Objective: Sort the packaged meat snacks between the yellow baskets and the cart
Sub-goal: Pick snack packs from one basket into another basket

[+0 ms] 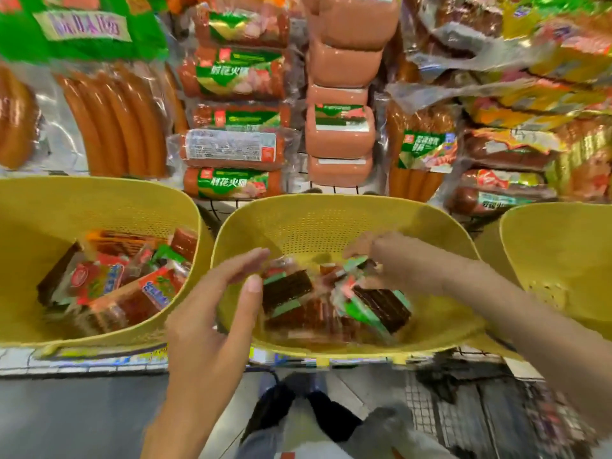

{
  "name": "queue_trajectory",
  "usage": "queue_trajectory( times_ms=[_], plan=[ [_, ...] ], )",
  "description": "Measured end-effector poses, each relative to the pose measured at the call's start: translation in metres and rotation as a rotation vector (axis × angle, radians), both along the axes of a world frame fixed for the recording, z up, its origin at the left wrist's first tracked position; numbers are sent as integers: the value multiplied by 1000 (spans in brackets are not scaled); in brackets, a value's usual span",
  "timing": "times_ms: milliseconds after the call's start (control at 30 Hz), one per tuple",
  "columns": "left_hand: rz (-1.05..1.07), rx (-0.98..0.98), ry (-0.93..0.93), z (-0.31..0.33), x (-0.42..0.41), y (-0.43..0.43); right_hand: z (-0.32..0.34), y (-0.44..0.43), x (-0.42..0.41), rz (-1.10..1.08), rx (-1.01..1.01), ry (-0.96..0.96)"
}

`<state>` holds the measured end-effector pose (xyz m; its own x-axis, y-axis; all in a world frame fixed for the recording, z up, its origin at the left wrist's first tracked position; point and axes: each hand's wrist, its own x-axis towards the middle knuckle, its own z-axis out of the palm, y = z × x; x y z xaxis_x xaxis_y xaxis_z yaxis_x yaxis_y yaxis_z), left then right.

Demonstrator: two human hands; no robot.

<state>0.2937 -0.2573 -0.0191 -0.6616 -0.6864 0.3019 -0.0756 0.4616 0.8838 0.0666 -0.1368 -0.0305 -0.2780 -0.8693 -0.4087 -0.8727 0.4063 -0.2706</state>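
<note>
Evidently sorting, the right hand (381, 260) pinches a green-edged packet (356, 262) in the middle yellow basket (331, 207) while the left hand (218, 303) hovers open-fingered at its near-left rim, ready to help.

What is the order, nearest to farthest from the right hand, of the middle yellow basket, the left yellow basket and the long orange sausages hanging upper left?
1. Middle yellow basket: the right hand reaches inside it.
2. Left yellow basket: alongside, to the left.
3. Long orange sausages: on the display behind, upper left.
</note>
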Motion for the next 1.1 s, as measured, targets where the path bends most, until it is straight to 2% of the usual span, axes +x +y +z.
queue_trajectory(
  times_ms=[67,133,267,433,567,700,800,900,1000,1033,1100],
  plan=[
    [-31,-7,-11,-2,-9,-5,-16,-4,-5,99,213,57],
    [-43,-37,-29,-4,-14,-8,-28,-3,-4,182,314,144],
    [-30,-119,-43,-9,-17,-15,-39,-2,-3,254,264,252],
    [-87,-379,-35,-18,-9,-28,-34,0,-11,229,126,372],
    [-168,-470,-62,-25,-2,-32,-5,2,-15,84,-5,180],
    [-222,-423,-105,-20,-3,-34,44,3,-9,-68,-295,-38],
    [-207,-196,-147,-1,-5,-29,74,3,10,-195,-633,-79],
    [-185,289,-132,19,-18,-22,84,-1,41,-133,-922,25],
    [-346,1012,-100,33,-34,-26,72,-6,78,22,-1054,122],
    [-396,1164,-44,38,-36,-27,66,-9,88,71,-1075,145],
    [-436,1321,71,42,-35,-29,55,-12,102,152,-1083,188]
  ],
)
